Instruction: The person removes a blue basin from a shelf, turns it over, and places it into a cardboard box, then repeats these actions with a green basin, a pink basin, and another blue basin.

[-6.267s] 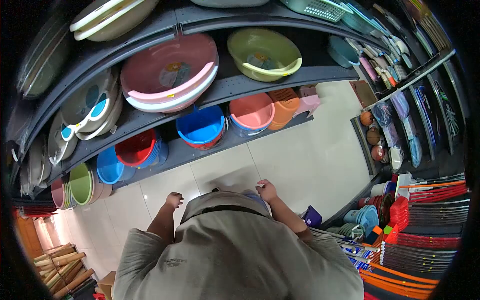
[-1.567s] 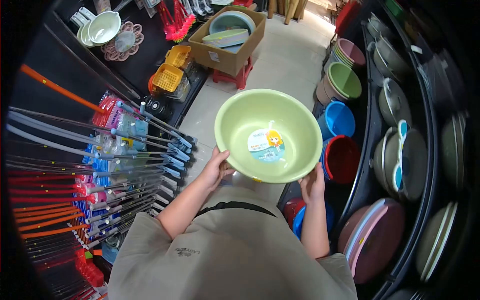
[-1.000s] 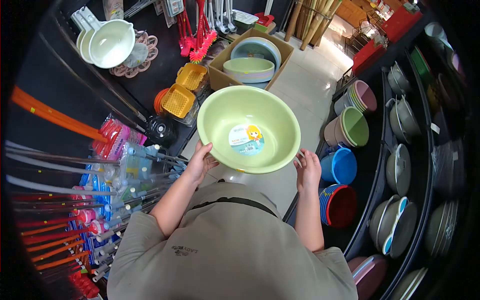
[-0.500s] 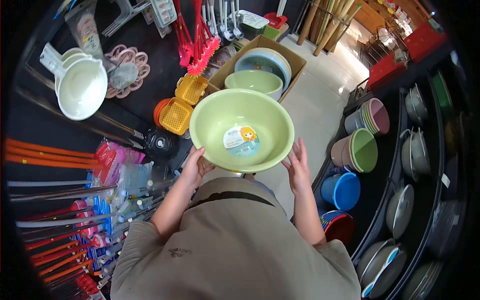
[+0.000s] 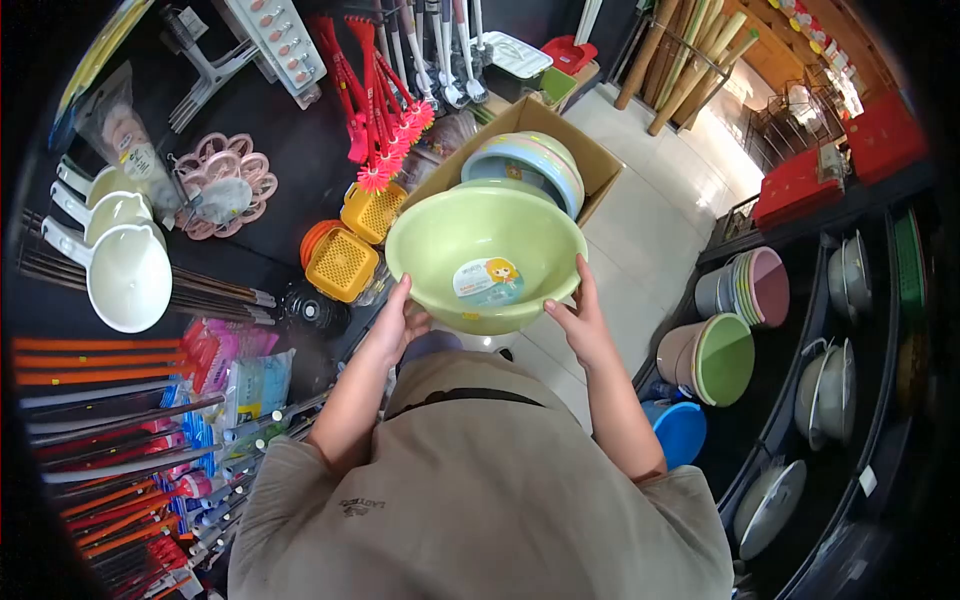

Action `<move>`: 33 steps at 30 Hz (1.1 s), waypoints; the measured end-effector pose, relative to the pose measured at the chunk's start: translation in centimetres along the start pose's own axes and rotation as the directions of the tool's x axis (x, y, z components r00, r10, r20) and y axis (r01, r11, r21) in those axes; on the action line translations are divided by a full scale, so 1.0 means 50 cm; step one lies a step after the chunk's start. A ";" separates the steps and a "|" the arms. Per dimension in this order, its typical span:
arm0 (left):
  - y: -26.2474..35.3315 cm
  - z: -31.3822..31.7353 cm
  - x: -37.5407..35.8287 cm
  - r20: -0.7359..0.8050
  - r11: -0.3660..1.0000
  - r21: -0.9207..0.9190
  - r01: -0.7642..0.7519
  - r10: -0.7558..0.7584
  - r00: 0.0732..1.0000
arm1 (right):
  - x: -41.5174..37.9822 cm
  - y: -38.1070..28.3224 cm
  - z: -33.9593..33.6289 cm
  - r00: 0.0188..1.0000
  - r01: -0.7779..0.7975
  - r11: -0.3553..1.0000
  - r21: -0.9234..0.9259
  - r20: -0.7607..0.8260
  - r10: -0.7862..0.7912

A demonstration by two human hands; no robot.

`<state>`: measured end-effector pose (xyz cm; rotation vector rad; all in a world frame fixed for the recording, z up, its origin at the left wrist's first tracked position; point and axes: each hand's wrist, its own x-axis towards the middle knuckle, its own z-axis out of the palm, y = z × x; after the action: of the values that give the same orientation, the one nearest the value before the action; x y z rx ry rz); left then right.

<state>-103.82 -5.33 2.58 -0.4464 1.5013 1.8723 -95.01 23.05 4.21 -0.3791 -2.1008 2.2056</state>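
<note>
A light green plastic basin (image 5: 430, 240) with a cartoon label inside is held in front of my body, tilted so its inside faces me. My left hand (image 5: 398, 325) grips its lower left side, thumb up by the rim and fingers beneath. On the lower right, my right hand (image 5: 582, 318) holds the rim, thumb at the front edge and fingers along the side. Just beyond it stands a cardboard box (image 5: 600, 150) with stacked basins (image 5: 520, 165) in blue and other pale colours.
Left, white ladles (image 5: 130, 278), red brushes (image 5: 385, 120) and yellow baskets (image 5: 342, 265) hang on a dark wall above mop handles (image 5: 120, 400). Right, shelves hold buckets (image 5: 725, 360) and metal pot lids (image 5: 770, 510). Bamboo poles (image 5: 690, 60) stand beyond the tiled floor (image 5: 640, 220).
My right hand has closed onto the basin's right rim, where its fingers were spread beside it before. The basin has tilted more toward me, and the view has shifted slightly.
</note>
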 end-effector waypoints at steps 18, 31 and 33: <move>0.203 -0.002 0.397 0.114 0.964 0.266 0.020 -0.052 0.992 | 0.327 0.011 0.047 0.933 -0.176 0.984 0.040 -0.312 0.180; 0.218 -0.025 0.631 -0.016 0.887 0.407 0.217 -0.230 0.973 | 0.457 0.128 0.092 0.818 -0.390 0.920 -0.034 -0.471 0.329; 0.235 -0.012 0.630 -0.054 0.834 0.484 0.264 -0.272 0.961 | 0.474 0.184 0.086 0.790 -0.439 0.897 -0.053 -0.499 0.357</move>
<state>-134.25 2.31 -9.47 -0.3736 1.7279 1.2163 -117.83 23.53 -7.82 -1.3488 -2.0510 1.8289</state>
